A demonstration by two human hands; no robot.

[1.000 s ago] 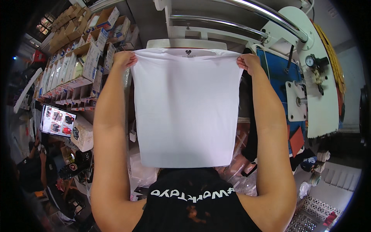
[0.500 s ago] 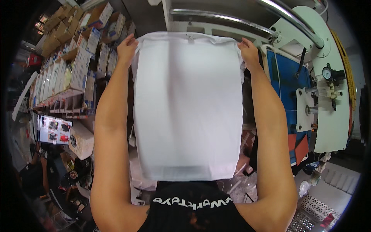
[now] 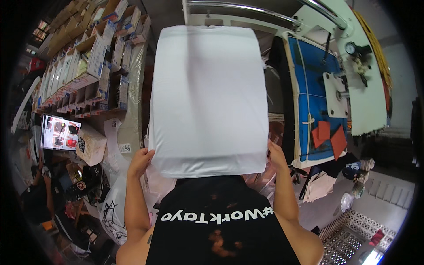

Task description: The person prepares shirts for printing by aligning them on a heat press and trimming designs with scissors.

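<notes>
A white T-shirt (image 3: 211,97) is stretched flat over a rectangular board in front of me, its near edge lying by my waist. A soft crease runs down from its far edge, and small wrinkles show along the near hem. At the shirt's near left edge, my left hand (image 3: 140,162) is closed with its fingertips pinching the fabric. My right hand (image 3: 277,157) grips the near right edge the same way, its fingers partly hidden by the cloth. The board itself is covered by the shirt.
On the right stands a white press machine with a pressure gauge (image 3: 350,48), a blue pad (image 3: 316,84) and red-orange pieces (image 3: 338,142). Metal rails (image 3: 238,6) cross the far side. Cardboard boxes (image 3: 84,70), a lit screen (image 3: 59,132) and a pale block (image 3: 91,145) stand left.
Both hands have moved from the shirt's far corners to its near side edges. The shirt's far end now lies smoother, and the view has shifted.
</notes>
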